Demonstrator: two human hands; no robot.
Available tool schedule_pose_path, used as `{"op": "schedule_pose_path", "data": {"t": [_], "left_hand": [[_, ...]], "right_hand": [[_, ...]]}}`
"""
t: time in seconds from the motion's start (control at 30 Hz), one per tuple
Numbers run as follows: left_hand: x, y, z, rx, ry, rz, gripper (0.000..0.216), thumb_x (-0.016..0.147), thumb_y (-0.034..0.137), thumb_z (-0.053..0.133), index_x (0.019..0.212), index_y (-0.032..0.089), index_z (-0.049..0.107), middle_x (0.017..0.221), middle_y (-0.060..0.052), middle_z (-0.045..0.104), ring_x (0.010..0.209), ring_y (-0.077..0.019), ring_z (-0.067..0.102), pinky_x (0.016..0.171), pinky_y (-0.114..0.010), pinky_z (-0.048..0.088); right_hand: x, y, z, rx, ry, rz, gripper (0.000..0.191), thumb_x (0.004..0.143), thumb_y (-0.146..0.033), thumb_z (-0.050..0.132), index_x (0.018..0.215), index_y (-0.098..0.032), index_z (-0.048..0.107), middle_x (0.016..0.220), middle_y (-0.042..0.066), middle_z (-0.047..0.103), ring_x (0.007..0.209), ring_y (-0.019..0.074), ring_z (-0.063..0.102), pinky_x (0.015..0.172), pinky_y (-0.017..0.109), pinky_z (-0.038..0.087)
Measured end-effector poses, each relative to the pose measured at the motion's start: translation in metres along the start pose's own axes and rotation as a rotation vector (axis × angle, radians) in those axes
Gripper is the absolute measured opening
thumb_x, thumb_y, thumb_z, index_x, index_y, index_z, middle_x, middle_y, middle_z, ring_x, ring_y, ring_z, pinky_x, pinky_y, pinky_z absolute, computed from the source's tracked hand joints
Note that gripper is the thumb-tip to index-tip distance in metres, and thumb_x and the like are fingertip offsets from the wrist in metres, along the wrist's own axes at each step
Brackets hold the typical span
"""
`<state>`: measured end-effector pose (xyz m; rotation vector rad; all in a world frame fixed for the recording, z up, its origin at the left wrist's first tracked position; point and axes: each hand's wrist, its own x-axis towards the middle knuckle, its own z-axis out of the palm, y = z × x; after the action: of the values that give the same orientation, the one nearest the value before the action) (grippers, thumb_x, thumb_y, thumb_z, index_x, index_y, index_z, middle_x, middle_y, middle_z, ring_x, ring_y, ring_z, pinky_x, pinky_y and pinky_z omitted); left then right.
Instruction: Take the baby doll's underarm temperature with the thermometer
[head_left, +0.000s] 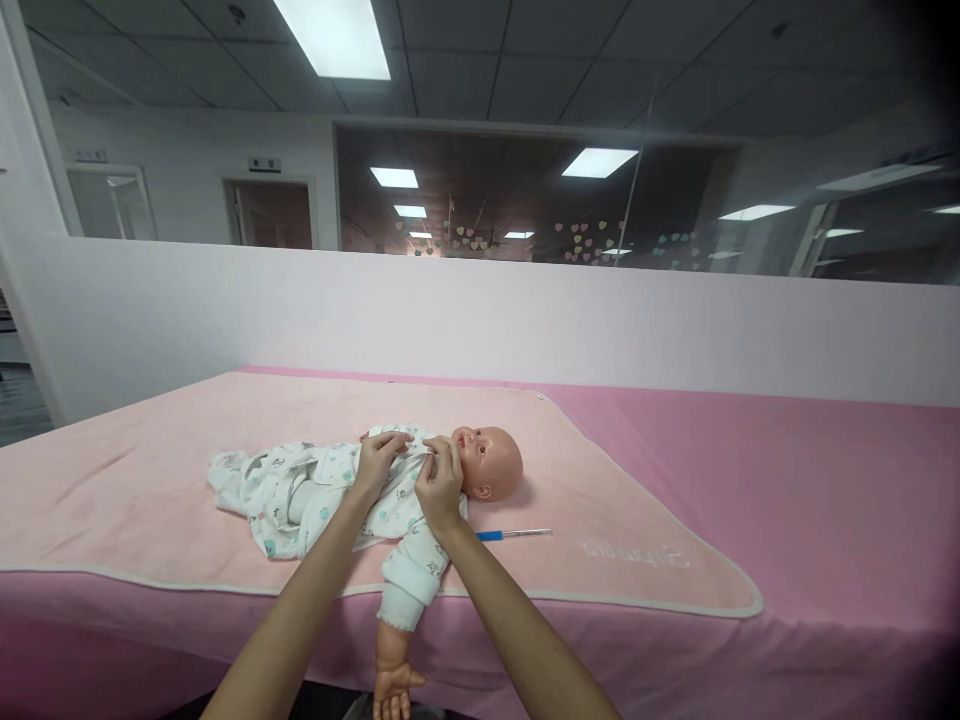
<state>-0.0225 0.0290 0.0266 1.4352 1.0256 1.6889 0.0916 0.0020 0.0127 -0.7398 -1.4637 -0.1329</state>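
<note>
A baby doll [491, 463] lies on its back with its head to the right, dressed in a white baby romper [337, 465] with small green and dark prints. My left hand [381, 462] is over the doll's chest, fingertips pinched on the romper's front. Closer to the doll's chin, my right hand [441, 478] also pinches the fabric, near the neckline. A small gap separates the two hands. What exactly lies between the fingertips is too small to make out. One doll arm [394, 660] hangs over the near edge of the table.
Under the doll is a peach blanket [630, 510] with pale edging, spread over a pink cloth [825, 480]. A thin tool with a blue handle [490, 536] and metal shaft lies beside the doll's head. A white partition [525, 320] stands behind.
</note>
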Motion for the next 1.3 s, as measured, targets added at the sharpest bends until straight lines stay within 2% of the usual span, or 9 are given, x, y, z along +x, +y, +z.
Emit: {"op": "schedule_pose_path", "data": {"t": [0.07, 0.17, 0.23, 0.43, 0.53, 0.67, 0.87, 1.13, 1.3], "left_hand": [[0.003, 0.004, -0.005, 0.05, -0.087, -0.01, 0.026, 0.068, 0.035, 0.056, 0.068, 0.012, 0.069, 0.057, -0.001, 0.059, 0.06, -0.0133, 0.052, 0.058, -0.023, 0.04], [0.006, 0.012, -0.019, 0.169, -0.31, -0.041, 0.026, 0.068, 0.035, 0.056, 0.072, 0.014, 0.07, 0.063, -0.002, 0.062, 0.065, -0.0147, 0.054, 0.061, -0.024, 0.041], [0.006, 0.014, -0.03, 0.194, -0.369, -0.05, 0.025, 0.068, 0.034, 0.056, 0.074, 0.014, 0.071, 0.069, -0.003, 0.065, 0.071, -0.0167, 0.057, 0.066, -0.025, 0.043], [-0.004, 0.0, -0.049, 0.1, -0.096, 0.101, 0.023, 0.065, 0.023, 0.047, 0.064, 0.015, 0.068, 0.081, -0.006, 0.067, 0.082, -0.0192, 0.058, 0.079, -0.029, 0.042], [-0.007, -0.002, -0.048, 0.186, -0.146, 0.169, 0.022, 0.062, 0.02, 0.044, 0.056, 0.016, 0.065, 0.078, -0.006, 0.066, 0.082, -0.0192, 0.057, 0.086, -0.031, 0.039], [-0.01, 0.003, -0.044, 0.264, -0.237, 0.193, 0.017, 0.06, 0.019, 0.044, 0.057, 0.016, 0.061, 0.077, -0.005, 0.063, 0.081, -0.0188, 0.056, 0.083, -0.031, 0.04], [-0.012, 0.013, -0.042, 0.304, -0.334, 0.209, 0.01, 0.062, 0.02, 0.042, 0.057, 0.017, 0.05, 0.077, -0.005, 0.058, 0.081, -0.0187, 0.052, 0.077, -0.029, 0.041], [-0.012, 0.004, -0.045, 0.269, -0.344, 0.17, 0.007, 0.064, 0.02, 0.044, 0.064, 0.016, 0.049, 0.059, 0.002, 0.046, 0.059, -0.013, 0.044, 0.059, -0.024, 0.037], [-0.011, 0.001, -0.046, 0.259, -0.338, 0.169, 0.007, 0.065, 0.021, 0.045, 0.066, 0.016, 0.05, 0.055, 0.004, 0.043, 0.056, -0.0112, 0.041, 0.057, -0.022, 0.034]], "right_hand": [[0.0, 0.0, 0.0, 0.01, 0.016, -0.019, 0.026, 0.08, -0.005, 0.034, 0.089, -0.02, 0.053, 0.084, 0.006, 0.053, 0.087, 0.0164, 0.051, 0.082, 0.032, 0.045], [0.001, -0.001, -0.001, 0.022, 0.021, -0.023, 0.027, 0.079, -0.004, 0.034, 0.089, -0.02, 0.054, 0.084, 0.006, 0.053, 0.087, 0.0166, 0.051, 0.081, 0.032, 0.045], [0.002, -0.001, -0.001, 0.02, -0.01, -0.019, 0.03, 0.077, -0.003, 0.032, 0.089, -0.019, 0.054, 0.086, 0.007, 0.053, 0.088, 0.0172, 0.051, 0.08, 0.032, 0.044], [0.003, -0.007, -0.001, -0.071, -0.327, -0.1, 0.023, 0.073, -0.007, 0.041, 0.087, -0.018, 0.056, 0.088, 0.006, 0.058, 0.085, 0.0184, 0.051, 0.077, 0.031, 0.04], [0.003, -0.009, -0.001, -0.139, -0.382, -0.139, 0.016, 0.075, -0.011, 0.045, 0.086, -0.018, 0.056, 0.084, 0.005, 0.059, 0.081, 0.0181, 0.051, 0.078, 0.032, 0.037], [0.005, -0.008, 0.0, -0.205, -0.41, -0.245, 0.014, 0.076, -0.01, 0.045, 0.081, -0.018, 0.056, 0.078, 0.004, 0.059, 0.078, 0.0176, 0.049, 0.078, 0.032, 0.034], [0.005, -0.007, 0.001, -0.194, -0.342, -0.308, 0.015, 0.08, -0.011, 0.044, 0.08, -0.02, 0.056, 0.078, 0.003, 0.059, 0.075, 0.0166, 0.048, 0.077, 0.032, 0.034], [0.006, -0.011, -0.001, -0.134, -0.44, -0.301, 0.008, 0.077, -0.019, 0.05, 0.083, -0.019, 0.056, 0.083, 0.003, 0.06, 0.081, 0.0166, 0.051, 0.08, 0.032, 0.035], [0.005, -0.009, 0.001, -0.137, -0.464, -0.282, 0.009, 0.079, -0.02, 0.052, 0.086, -0.019, 0.056, 0.084, 0.003, 0.062, 0.081, 0.0166, 0.052, 0.079, 0.031, 0.035]]}}
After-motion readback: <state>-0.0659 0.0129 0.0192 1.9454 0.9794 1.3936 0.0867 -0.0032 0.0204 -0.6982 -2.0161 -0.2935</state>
